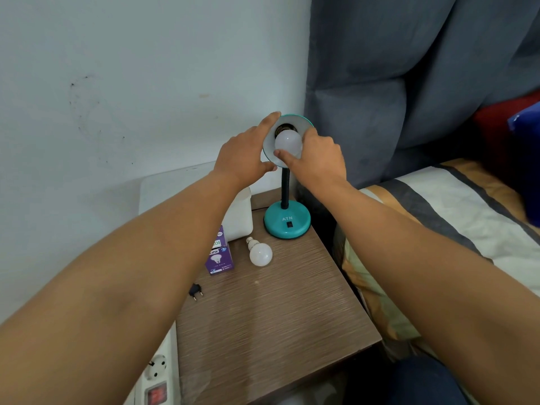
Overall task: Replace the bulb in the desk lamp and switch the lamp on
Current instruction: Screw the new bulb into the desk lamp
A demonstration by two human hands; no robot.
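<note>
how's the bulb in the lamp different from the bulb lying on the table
The bulb in the lamp sits in the shade's socket, base hidden; the bulb on the table lies on its side with its screw base showing. The right hand grips the lamp one; the table one lies untouched. Both are white, round and unlit.
</note>
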